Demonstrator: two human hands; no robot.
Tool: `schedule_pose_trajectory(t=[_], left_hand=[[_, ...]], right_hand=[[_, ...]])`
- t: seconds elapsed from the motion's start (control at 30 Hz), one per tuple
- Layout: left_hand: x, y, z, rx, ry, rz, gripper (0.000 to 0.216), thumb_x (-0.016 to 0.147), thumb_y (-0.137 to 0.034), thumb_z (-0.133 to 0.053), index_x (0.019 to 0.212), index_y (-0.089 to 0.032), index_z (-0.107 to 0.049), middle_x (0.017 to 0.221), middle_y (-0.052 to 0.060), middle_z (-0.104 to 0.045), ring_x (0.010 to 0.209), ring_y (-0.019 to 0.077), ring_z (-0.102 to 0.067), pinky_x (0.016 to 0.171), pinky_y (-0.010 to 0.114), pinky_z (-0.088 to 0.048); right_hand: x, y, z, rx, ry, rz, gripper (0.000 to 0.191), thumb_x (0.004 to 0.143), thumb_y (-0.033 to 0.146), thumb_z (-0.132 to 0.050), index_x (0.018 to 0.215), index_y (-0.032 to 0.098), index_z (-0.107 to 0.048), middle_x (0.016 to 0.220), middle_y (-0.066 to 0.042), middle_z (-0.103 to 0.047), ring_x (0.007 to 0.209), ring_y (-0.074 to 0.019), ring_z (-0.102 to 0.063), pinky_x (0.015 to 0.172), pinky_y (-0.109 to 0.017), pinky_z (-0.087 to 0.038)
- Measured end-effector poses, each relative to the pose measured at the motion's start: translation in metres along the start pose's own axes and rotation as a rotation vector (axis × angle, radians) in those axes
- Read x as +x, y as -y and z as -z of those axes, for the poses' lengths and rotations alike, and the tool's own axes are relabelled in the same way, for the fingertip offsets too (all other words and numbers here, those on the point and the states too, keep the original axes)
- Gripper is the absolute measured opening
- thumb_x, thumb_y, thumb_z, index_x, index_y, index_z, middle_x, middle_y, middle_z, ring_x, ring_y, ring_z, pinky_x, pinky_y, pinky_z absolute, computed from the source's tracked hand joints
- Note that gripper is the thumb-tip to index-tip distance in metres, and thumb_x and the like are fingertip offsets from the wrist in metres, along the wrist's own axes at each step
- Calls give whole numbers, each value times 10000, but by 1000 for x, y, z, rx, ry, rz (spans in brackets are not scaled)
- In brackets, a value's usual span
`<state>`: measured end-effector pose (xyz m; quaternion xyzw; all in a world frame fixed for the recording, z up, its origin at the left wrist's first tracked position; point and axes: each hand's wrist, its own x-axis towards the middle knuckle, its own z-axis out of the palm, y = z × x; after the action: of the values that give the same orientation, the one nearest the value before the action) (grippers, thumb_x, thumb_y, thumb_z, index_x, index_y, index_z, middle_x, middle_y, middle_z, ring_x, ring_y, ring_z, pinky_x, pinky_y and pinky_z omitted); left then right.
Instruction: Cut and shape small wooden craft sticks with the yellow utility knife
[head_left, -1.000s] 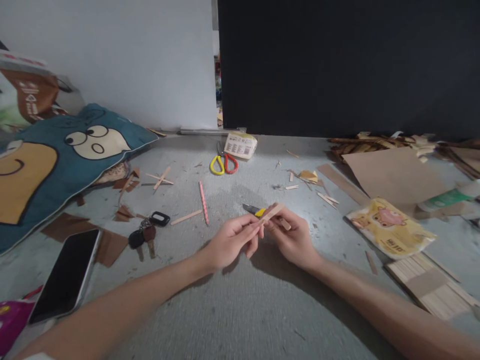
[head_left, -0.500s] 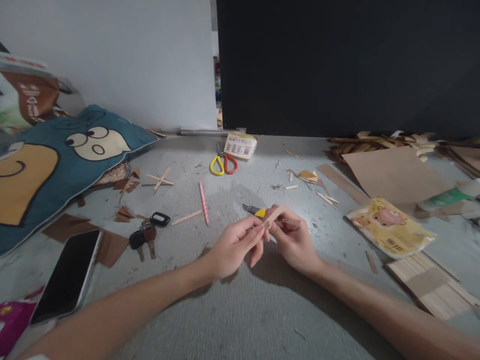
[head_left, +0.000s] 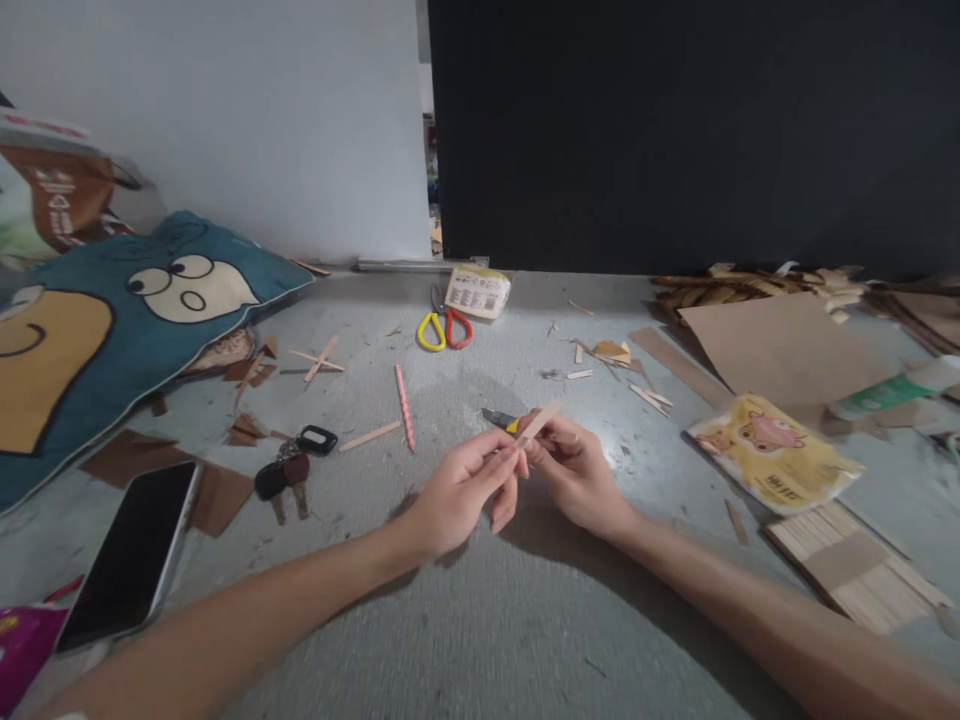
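My left hand [head_left: 469,490] pinches a flat wooden craft stick [head_left: 541,421] between thumb and fingers over the middle of the table. Curled in from the other side, my right hand [head_left: 581,478] grips the same stick, its fingertips close to those of the left. The stick slants up and to the right out of the fingers, and its lower end is hidden by them. Just behind the hands lies a yellow and black utility knife [head_left: 499,419], its handle partly covered by my right hand. Left of the hands rests a pink twisted rod [head_left: 404,408].
A loose craft stick [head_left: 369,436], keys [head_left: 285,480] and a phone [head_left: 131,555] lie left. Scissors [head_left: 445,329] sit at the back. Right are a yellow packet [head_left: 776,450], a bundle of craft sticks [head_left: 859,570], a glue bottle [head_left: 874,397] and brown card [head_left: 780,345]. A cushion [head_left: 150,330] fills the far left.
The craft stick has turned slightly between my fingers and now shows its flat side at another angle. Both hands have shifted a little; the view has moved slightly too.
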<state>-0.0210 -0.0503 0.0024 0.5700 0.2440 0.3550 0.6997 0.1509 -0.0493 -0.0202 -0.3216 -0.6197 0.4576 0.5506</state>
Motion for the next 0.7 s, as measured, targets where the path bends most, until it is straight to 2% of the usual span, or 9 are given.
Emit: schedule_pose_trajectory(t=[0.17,0.37,0.57,0.7], left_hand=[[-1,-3,-1,54,-36,-6,320,1046,-484,-486,903,-200,-523,515,-93,-468,409,82,-417,475,225,-359],[-3,-14,-4,207,-109,14,327,1038,-482,-487,885,-197,-537,512,-97,-422,428,76,-303,442,221,-241],[0,-10,-2,24,-48,55,292,1030,-465,-483,892,-209,-511,502,-110,-396,402,79,-297,436,223,-264],[-2,-11,-2,127,-75,25,318,1032,-483,-496,886,-201,-525,508,-101,-402,429,81,-305,450,220,-264]], right_hand=[[-1,0,0,-19,0,-14,230,1018,448,-630,943,232,-648,762,8,-638,660,-137,-582,620,-267,-476],[2,2,-2,-28,22,17,270,1033,449,-597,870,233,-608,780,-3,-631,701,-147,-594,657,-273,-503],[3,1,-2,-59,29,7,275,1036,463,-582,873,242,-597,775,-2,-615,707,-160,-592,666,-290,-503],[1,0,-1,-29,14,42,205,1036,420,-598,942,240,-627,754,13,-601,672,-147,-559,636,-272,-472]])
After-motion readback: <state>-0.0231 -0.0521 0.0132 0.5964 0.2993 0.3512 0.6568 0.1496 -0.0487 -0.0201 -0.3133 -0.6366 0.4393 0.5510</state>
